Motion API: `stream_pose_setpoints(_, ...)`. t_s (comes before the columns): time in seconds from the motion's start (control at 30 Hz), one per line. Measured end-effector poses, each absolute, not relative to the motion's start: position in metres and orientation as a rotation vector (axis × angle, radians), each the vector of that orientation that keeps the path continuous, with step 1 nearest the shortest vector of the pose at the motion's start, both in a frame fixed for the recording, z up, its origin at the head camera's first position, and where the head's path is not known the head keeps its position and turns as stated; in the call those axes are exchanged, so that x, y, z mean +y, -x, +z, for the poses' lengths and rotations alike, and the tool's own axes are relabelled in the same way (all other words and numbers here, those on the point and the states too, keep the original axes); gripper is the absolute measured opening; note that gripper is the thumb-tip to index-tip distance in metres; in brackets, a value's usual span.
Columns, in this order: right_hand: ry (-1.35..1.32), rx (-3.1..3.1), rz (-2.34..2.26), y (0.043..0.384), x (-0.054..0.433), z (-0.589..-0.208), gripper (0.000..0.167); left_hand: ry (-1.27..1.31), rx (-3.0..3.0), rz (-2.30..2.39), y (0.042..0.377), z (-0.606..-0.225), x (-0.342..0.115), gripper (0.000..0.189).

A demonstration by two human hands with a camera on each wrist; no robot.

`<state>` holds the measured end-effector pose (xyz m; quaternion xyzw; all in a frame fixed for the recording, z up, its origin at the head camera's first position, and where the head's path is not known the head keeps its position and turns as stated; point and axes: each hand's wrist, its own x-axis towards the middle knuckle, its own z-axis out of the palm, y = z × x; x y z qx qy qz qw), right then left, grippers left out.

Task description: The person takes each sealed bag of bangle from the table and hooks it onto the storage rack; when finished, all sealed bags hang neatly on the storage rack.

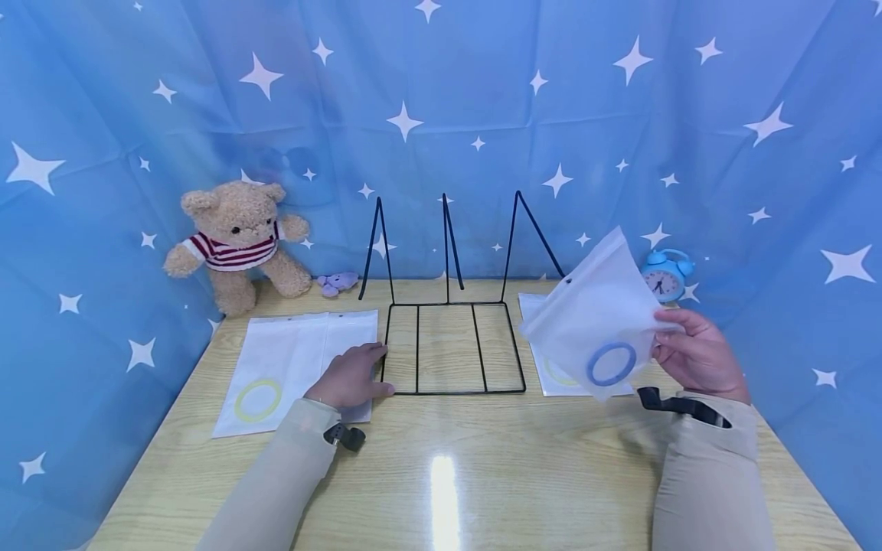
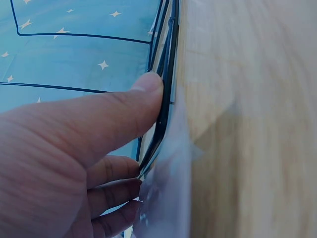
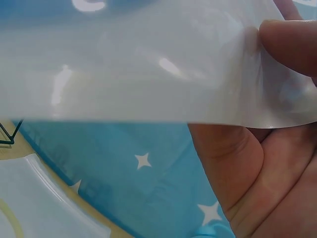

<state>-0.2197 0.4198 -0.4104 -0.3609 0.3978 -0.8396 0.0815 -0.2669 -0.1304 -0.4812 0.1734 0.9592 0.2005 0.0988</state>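
A black wire rack [image 1: 451, 393] with three upright bent prongs stands mid-table. My left hand [image 1: 353, 375] holds its near left corner, thumb on the front wire and fingers at the side, as the left wrist view also shows. In the air at the right, my right hand [image 1: 703, 356] pinches a frosted plastic bag [image 1: 586, 306] by its edge. A blue ring [image 1: 611, 364] shows on the bag's lower part. In the right wrist view the thumb [image 3: 292, 47] presses on the bag's film; whether anything is inside cannot be told.
Frosted bags [image 1: 276, 344] with a yellow ring [image 1: 258, 400] lie left of the rack, partly under the left hand. Another bag [image 1: 534, 306] lies at the right. A teddy bear [image 1: 237, 252], a small purple toy [image 1: 338, 284] and a blue alarm clock [image 1: 664, 279] stand along the back.
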Motion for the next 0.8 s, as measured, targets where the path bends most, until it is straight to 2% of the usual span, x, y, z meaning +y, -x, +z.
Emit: stream_pose_setpoints(0.8,1.021,1.292,-2.48,0.2199,0.4158,-0.4077,0.06,-0.537,2.84,0.575,0.2664,-0.4813,-0.1312,0.083)
